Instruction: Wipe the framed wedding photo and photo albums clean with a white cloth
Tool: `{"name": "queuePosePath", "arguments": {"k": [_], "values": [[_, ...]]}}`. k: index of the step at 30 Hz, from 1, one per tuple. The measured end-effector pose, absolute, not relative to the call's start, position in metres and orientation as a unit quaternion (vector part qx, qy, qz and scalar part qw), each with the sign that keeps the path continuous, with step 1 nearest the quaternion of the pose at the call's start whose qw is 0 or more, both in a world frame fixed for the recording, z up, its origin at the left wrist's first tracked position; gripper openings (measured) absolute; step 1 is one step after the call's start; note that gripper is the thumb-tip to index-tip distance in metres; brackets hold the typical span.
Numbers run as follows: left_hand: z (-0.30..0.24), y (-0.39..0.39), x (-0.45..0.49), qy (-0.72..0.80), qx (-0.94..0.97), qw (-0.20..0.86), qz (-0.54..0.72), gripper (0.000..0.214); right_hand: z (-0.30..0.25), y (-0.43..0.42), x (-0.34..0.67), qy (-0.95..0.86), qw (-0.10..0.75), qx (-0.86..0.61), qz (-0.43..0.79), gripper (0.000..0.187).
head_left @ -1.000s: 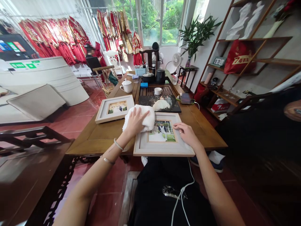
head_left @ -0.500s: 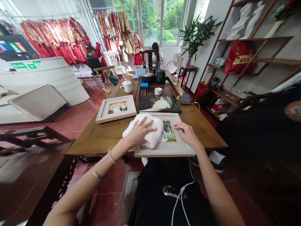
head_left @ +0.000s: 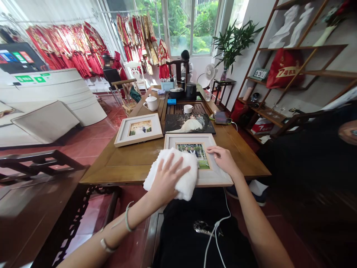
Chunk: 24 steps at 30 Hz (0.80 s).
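Observation:
My left hand (head_left: 167,180) lies with spread fingers on top of a folded white towel (head_left: 185,182). The towel covers the lower left of a framed photo (head_left: 220,175) and hangs past the table's near edge. This frame has a pale border and a picture of people outdoors, partly hidden. On its right side rests my right hand (head_left: 224,160), fingers slightly bent, holding nothing. Just beyond lies a dark unframed wedding picture (head_left: 192,123). A second pale picture frame (head_left: 121,136) sits to the left, slightly turned.
The wooden table (head_left: 111,165) also bears a white teapot (head_left: 151,103), a white cup (head_left: 188,108), a blue box (head_left: 171,101) and dark pots (head_left: 191,90). A phone (head_left: 220,118) with a cable lies right. A person in dark clothes (head_left: 312,160) is close on the right.
My left hand has drawn the towel down towards me, past the frame's near edge, and more of the photo shows. My right hand has stayed in place.

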<state>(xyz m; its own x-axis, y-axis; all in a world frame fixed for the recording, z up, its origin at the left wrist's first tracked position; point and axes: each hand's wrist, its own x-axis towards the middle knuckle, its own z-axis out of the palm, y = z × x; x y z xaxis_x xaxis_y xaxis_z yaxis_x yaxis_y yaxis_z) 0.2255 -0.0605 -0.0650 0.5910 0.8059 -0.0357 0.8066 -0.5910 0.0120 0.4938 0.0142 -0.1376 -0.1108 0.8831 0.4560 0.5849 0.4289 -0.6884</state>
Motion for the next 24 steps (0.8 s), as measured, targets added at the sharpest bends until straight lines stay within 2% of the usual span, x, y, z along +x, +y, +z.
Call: {"name": "queuePosePath", "arguments": {"k": [9, 13, 20, 24], "values": [[-0.066, 0.003, 0.254, 0.51, 0.858, -0.059, -0.008, 0.073, -0.136, 0.016, 0.496, -0.717, 0.451, -0.505, 0.169, 0.033], [-0.078, 0.027, 0.265, 0.504, 0.859, -0.095, 0.01, 0.072, -0.133, 0.016, 0.494, -0.715, 0.454, -0.507, 0.16, 0.029], [-0.086, 0.053, 0.293, 0.487, 0.866, -0.108, 0.046, 0.066, -0.139, 0.017, 0.496, -0.735, 0.419, -0.514, 0.143, 0.041], [-0.087, 0.059, 0.315, 0.442, 0.89, -0.102, 0.051, 0.061, -0.139, 0.017, 0.498, -0.748, 0.405, -0.51, 0.126, 0.04]]}}
